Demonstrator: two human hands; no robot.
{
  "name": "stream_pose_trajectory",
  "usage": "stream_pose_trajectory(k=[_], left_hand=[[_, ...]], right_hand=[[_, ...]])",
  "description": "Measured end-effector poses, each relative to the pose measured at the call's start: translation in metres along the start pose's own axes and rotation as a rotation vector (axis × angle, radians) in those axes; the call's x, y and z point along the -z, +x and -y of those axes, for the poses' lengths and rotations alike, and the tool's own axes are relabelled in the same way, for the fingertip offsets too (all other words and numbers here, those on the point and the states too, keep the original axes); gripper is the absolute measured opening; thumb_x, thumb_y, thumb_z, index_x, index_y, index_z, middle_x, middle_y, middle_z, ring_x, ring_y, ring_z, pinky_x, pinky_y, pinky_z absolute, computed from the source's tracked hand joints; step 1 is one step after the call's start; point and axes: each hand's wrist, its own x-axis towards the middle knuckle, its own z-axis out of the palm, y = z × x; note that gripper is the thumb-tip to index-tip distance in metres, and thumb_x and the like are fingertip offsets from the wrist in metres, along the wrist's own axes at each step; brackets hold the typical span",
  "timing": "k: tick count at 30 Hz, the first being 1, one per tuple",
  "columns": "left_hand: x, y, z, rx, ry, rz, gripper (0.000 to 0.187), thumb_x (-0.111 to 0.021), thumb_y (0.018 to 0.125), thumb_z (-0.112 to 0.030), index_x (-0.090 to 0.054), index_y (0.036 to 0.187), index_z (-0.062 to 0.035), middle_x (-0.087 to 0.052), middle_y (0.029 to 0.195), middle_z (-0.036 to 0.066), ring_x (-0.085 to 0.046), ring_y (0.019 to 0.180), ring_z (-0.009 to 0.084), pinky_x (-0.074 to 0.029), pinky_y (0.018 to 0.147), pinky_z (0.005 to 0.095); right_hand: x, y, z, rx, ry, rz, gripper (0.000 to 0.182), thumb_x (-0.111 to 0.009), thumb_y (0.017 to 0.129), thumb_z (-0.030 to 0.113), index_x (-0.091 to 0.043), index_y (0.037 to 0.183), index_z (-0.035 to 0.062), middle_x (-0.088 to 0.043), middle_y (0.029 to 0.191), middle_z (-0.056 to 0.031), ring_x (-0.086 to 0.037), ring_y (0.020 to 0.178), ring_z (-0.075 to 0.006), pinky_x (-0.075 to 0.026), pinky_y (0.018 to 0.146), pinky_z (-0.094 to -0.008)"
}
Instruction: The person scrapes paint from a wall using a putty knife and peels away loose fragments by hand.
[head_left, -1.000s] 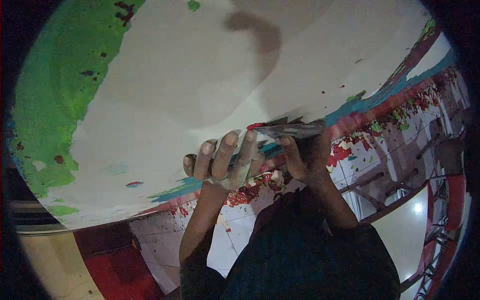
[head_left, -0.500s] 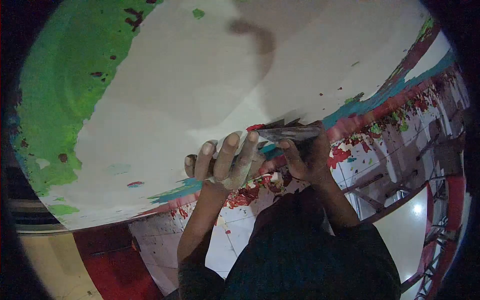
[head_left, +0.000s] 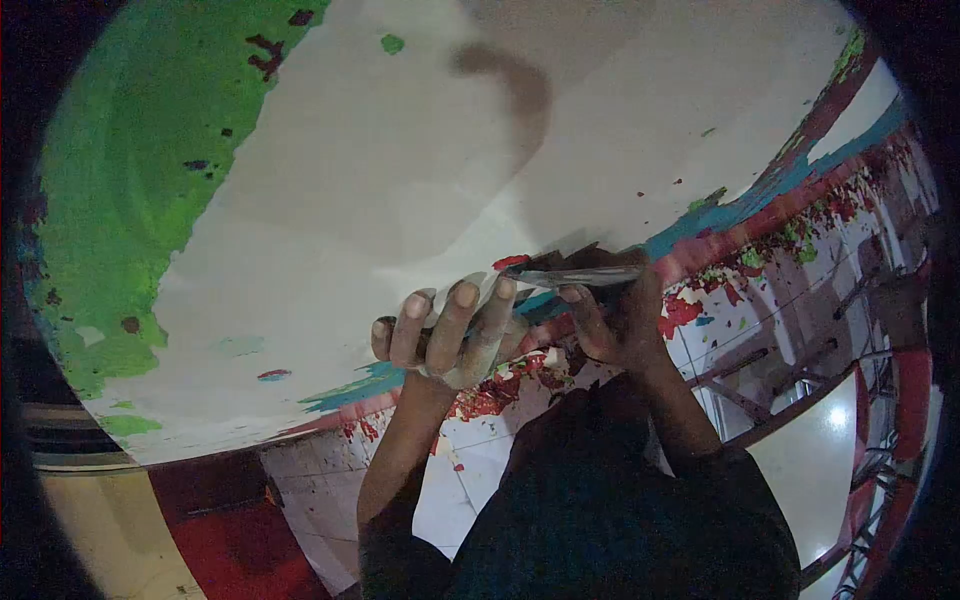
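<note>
A thin metal blade [head_left: 585, 275] lies nearly level against a large pale surface [head_left: 330, 180], just above its red and teal lower border. My right hand [head_left: 625, 320] is closed round the blade's right end, thumb along its lower edge. Beside the other end is my left hand [head_left: 450, 335], its fingers apart and pointing up, with the index fingertip touching or very near the blade. The left thumb cannot be made out clearly. Red peeled paint [head_left: 512, 262] sits at the blade's left tip.
Green flaking paint [head_left: 130, 200] covers the surface's left part. Below the border, red and green paint flakes [head_left: 490, 395] lie scattered on pale tiles [head_left: 450, 500]. A red panel [head_left: 235, 520] stands at the lower left, and a white round-edged top [head_left: 815, 460] with metal framework at the lower right.
The blade has tilted and shows a narrower face, its left end slightly lower. My left fingertips have dropped a little. My right hand has hardly moved.
</note>
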Motion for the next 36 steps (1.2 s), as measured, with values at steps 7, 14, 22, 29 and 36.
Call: stream_pose_trajectory(k=[7, 14, 22, 29, 36], left_hand=[[0.003, -0.004, 0.002, -0.037, -0.043, 0.032, 0.026, -0.055, 0.074, -0.034, -0.062, 0.092, -0.0154, -0.045, 0.115, 0.008, -0.03, 0.114, 0.0294, -0.017, 0.098, 0.0447], [0.004, -0.002, 0.0, 0.013, 0.056, 0.081, 0.043, -0.042, 0.078, -0.057, -0.062, 0.098, -0.0254, -0.044, 0.115, 0.0, -0.027, 0.118, 0.0217, -0.013, 0.102, 0.0412], [0.006, -0.01, 0.002, -0.022, 0.097, 0.144, 0.049, -0.038, 0.078, -0.062, -0.061, 0.103, -0.0263, -0.041, 0.119, 0.0, -0.026, 0.119, 0.0222, -0.011, 0.103, 0.0413], [0.005, -0.002, 0.0, 0.017, 0.059, 0.08, 0.042, -0.04, 0.08, -0.057, -0.063, 0.096, -0.0248, -0.046, 0.115, -0.002, -0.031, 0.116, 0.022, -0.014, 0.102, 0.0412], [0.005, -0.003, 0.0, 0.035, -0.026, 0.04, 0.016, -0.057, 0.076, -0.035, -0.063, 0.086, -0.0236, -0.049, 0.109, -0.004, -0.035, 0.112, 0.0212, -0.018, 0.099, 0.0401]], right_hand=[[-0.006, -0.009, -0.012, -0.043, -0.004, -0.151, 0.031, -0.065, 0.074, 0.017, -0.05, 0.093, -0.0025, -0.058, 0.065, -0.0113, -0.058, 0.053, -0.0199, -0.044, 0.048, -0.0305], [0.001, -0.002, 0.002, -0.14, -0.047, 0.031, 0.032, -0.066, 0.074, 0.018, -0.046, 0.086, -0.0044, -0.058, 0.068, -0.0141, -0.059, 0.055, -0.0228, -0.046, 0.051, -0.0335], [-0.006, -0.008, -0.007, -0.096, 0.023, -0.039, 0.032, -0.065, 0.074, 0.017, -0.044, 0.085, -0.0061, -0.058, 0.069, -0.0169, -0.061, 0.057, -0.0244, -0.047, 0.049, -0.0329], [-0.006, -0.007, 0.004, -0.227, 0.115, -0.026, 0.034, -0.065, 0.074, 0.02, -0.044, 0.085, -0.0051, -0.057, 0.069, -0.0183, -0.061, 0.062, -0.0272, -0.047, 0.055, -0.0353], [-0.009, -0.009, 0.006, -0.171, 0.091, -0.007, 0.032, -0.065, 0.073, 0.018, -0.047, 0.088, -0.0039, -0.058, 0.07, -0.0175, -0.06, 0.061, -0.026, -0.047, 0.055, -0.034]])
